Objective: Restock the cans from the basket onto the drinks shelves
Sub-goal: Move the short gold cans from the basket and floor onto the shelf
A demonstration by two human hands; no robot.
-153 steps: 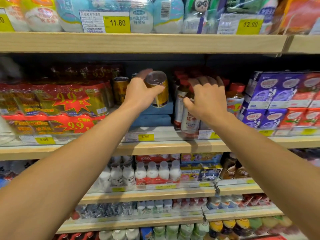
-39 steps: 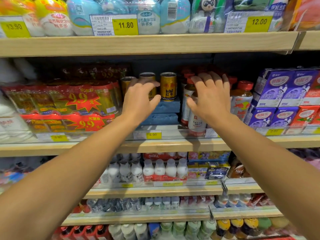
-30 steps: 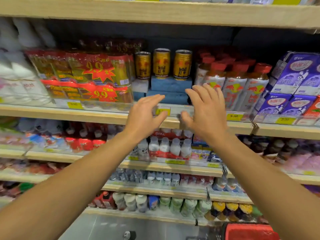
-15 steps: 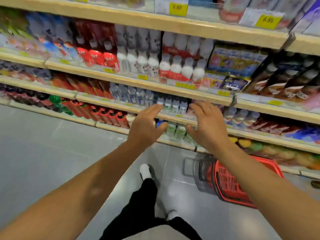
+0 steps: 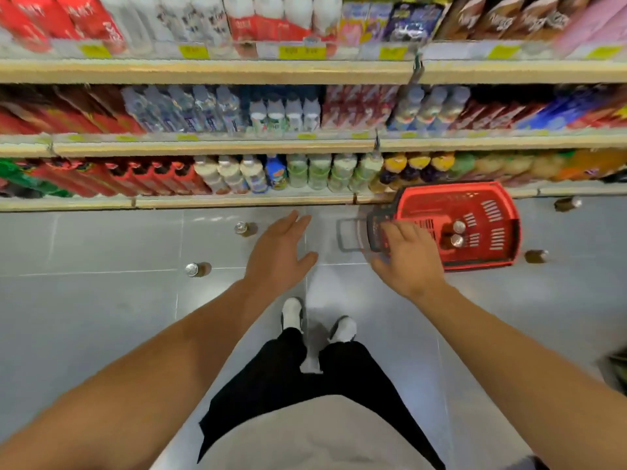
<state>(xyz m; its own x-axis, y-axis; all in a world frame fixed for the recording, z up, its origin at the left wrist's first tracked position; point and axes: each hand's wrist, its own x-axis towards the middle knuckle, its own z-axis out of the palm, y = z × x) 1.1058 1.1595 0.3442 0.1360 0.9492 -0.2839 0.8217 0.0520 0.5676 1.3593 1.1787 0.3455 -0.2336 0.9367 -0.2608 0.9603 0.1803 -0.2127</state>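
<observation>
Red plastic is the material of the basket (image 5: 488, 212), which stands on the grey tiled floor (image 5: 101, 300) close to the lowest shelf edge (image 5: 237, 201), on the right side of the view. Its grey handle (image 5: 346, 235) lies folded out toward the left. Inside the basket two cans (image 5: 457, 234) stand upright, one just beside the other, and only their silver tops can be seen well.

Four more cans stand on the floor outside the basket. One floor can (image 5: 245, 228) is near the shelf edge, to the left of the left hand (image 5: 279, 254), and a second floor can (image 5: 197, 269) is further left and nearer to the person. A third floor can (image 5: 567, 203) is beyond the right end of the basket by the shelf, and a fourth floor can (image 5: 536, 256) is near the basket's near right corner.

Both hands are empty. The left hand hovers above the floor with its fingers straight and spread, holding nothing. The right hand (image 5: 407, 256) is above the left end of the basket, with fingers relaxed and slightly bent, not grasping anything; whether it touches the rim I cannot tell.

Bottles (image 5: 319, 171) fill the shelves, blurred.
</observation>
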